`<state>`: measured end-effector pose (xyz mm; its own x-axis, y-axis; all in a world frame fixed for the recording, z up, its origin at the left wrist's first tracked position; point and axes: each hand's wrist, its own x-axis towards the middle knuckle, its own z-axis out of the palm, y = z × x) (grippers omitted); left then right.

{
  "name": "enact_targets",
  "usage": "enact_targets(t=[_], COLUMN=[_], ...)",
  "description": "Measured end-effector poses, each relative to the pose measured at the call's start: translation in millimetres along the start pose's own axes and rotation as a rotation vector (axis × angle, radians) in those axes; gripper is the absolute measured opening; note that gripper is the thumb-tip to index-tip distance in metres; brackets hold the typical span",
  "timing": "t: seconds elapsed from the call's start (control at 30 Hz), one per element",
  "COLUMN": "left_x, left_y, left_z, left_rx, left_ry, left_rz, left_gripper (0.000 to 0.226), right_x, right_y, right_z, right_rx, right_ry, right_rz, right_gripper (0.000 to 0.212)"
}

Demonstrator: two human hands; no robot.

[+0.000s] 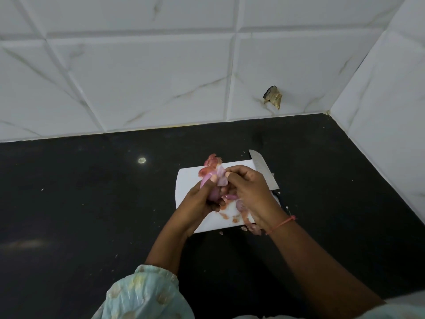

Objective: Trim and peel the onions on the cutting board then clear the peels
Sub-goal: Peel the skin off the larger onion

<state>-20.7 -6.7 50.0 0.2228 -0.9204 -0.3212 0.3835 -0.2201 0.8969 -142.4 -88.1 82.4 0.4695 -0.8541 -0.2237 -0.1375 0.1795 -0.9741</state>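
Above the white cutting board [190, 178], both hands work one onion [212, 188] held clear of the surface, likely so the skin can be pulled away freely. The left hand [202, 203] is curled round the bulb with its thumb braced on top to steady it, while the right hand [247, 189] pinches a pale flap of peel [222, 174] at the onion's upper side, apparently to strip it back. Loose peels [211, 163] lie at the board's far edge and more scraps [230, 217] sit under the right wrist, some spilling onto the dark counter [92, 203]. A knife [262, 168] rests along the board's right side, just beside the right hand, close enough to mind when sweeping the peels off.
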Motion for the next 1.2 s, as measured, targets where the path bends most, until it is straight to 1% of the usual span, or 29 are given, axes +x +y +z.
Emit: enact_targets(t=[0.03, 0.07, 0.13, 0.2, 0.27, 0.33, 0.37, 0.43, 0.5, 0.53, 0.57, 0.6, 0.67, 0.7, 0.73, 0.87, 1.0, 1.1, 1.2], left_x=[-0.3, -0.7, 0.2, 0.9, 0.9, 0.7, 1.8, 3.5, 4.8, 5.3, 6.4, 8.2, 12.9, 14.6, 16.0, 17.8, 14.2, 13.7, 12.8], left_y=[-0.3, -0.1, -1.4, -5.1, -7.6, -9.2, -10.7, -13.7, -14.9, -14.2, -14.2, -14.1, -16.6, -17.8, -19.2, -21.4, -20.3, -20.4, -20.5], left_z=[-0.9, -1.8, -2.8, -2.4, -3.0, -7.1, -10.1, -13.3, -11.0, -8.2, -5.6, -3.6, -2.6, -1.9, -1.8, 0.6, 4.6, 6.1, 7.1], left_rx=[-0.059, -0.082, -0.048, -0.018, -0.051, -0.069, -0.047, 0.012, 0.073, 0.112, 0.162, 0.203, 0.282, 0.32, 0.359, 0.528, 0.574, 0.61, 0.599], left_ry=[-0.01, -0.011, 0.001, 0.018, 0.019, 0.017, 0.015, 0.022, 0.066, 0.098, 0.127, 0.156, 0.212, 0.245, 0.275, 0.324, 0.35, 0.357, 0.35], left_rz=[0.001, 0.007, 0.039, 0.058, 0.046, 0.028, 0.037, 0.079, 0.113, 0.132, 0.157, 0.192, 0.265, 0.292, 0.321, 0.434, 0.49, 0.486, 0.442], left_gripper=[0.053, 0.055, 0.055, 0.057, 0.062, 0.066, 0.067, 0.07, 0.072, 0.072, 0.072, 0.073, 0.075, 0.076, 0.075, 0.072, 0.066, 0.066, 0.066], right_x=[-1.4, -2.0, -0.8, 3.4, 9.2, 15.4, 17.6, 20.2, 21.2, 19.5, 15.7, 11.3, 0.7, -2.8, -4.5, -4.5, -4.3, -3.0, -1.7], right_y=[-0.8, 0.1, 5.7, 15.4, 25.7, 36.1, 39.3, 42.0, 41.0, 38.3, 34.0, 28.5, 19.8, 17.9, 17.8, 19.2, 20.3, 20.9, 23.8], right_z=[0.1, -0.5, -2.3, -6.5, -15.5, -27.8, -33.1, -37.4, -35.4, -32.0, -27.4, -21.4, -9.4, -4.8, -1.3, 1.7, 0.4, 0.1, 1.4], right_rx=[0.159, 0.262, 0.259, 0.178, 0.046, -0.242, -0.387, -0.629, -0.765, -0.765, -0.714, -0.639, -0.497, -0.46, -0.458, -0.507, -0.592, -0.664, -0.705], right_ry=[-0.001, 0.01, 0.078, 0.177, 0.287, 0.379, 0.385, 0.339, 0.298, 0.299, 0.289, 0.248, 0.105, 0.053, 0.036, 0.082, 0.09, 0.118, 0.132], right_rz=[0.084, 0.135, 0.172, 0.172, 0.137, -0.046, -0.16, -0.318, -0.377, -0.4, -0.42, -0.419, -0.353, -0.329, -0.337, -0.418, -0.497, -0.56, -0.576], right_gripper=[0.014, 0.015, 0.015, 0.015, 0.014, 0.009, 0.007, 0.011, 0.019, 0.019, 0.017, 0.016, 0.019, 0.022, 0.024, 0.021, 0.02, 0.02, 0.022])
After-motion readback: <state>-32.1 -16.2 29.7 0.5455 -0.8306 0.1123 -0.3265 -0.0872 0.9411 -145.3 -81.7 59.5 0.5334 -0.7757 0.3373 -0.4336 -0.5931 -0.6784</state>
